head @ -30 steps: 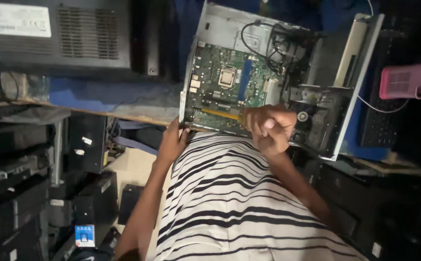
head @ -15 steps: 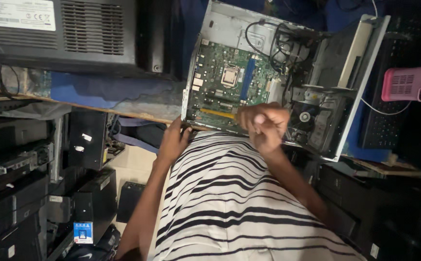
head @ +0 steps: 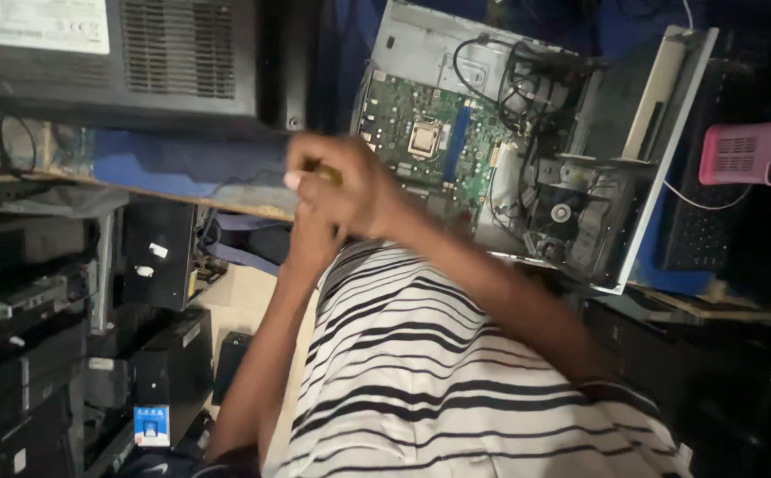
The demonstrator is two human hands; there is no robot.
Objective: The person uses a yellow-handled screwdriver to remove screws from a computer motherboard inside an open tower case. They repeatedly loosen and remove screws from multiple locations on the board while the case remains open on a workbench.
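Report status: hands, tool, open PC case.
Right hand shut on yellow-handled tool. Left hand beneath it, grip unclear. Both near the edge of open PC case; motherboard unobstructed.

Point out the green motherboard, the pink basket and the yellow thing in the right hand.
green motherboard (head: 421,142): head view, on the silver processor socket.
pink basket (head: 753,150): head view, on its slotted side wall.
yellow thing (head: 325,174): head view, on the part showing between the fingers.

Our right hand (head: 350,190) moved left off motherboard (head: 430,146), now over left hand (head: 310,239) at case edge, gripping yellow-handled tool (head: 323,173).
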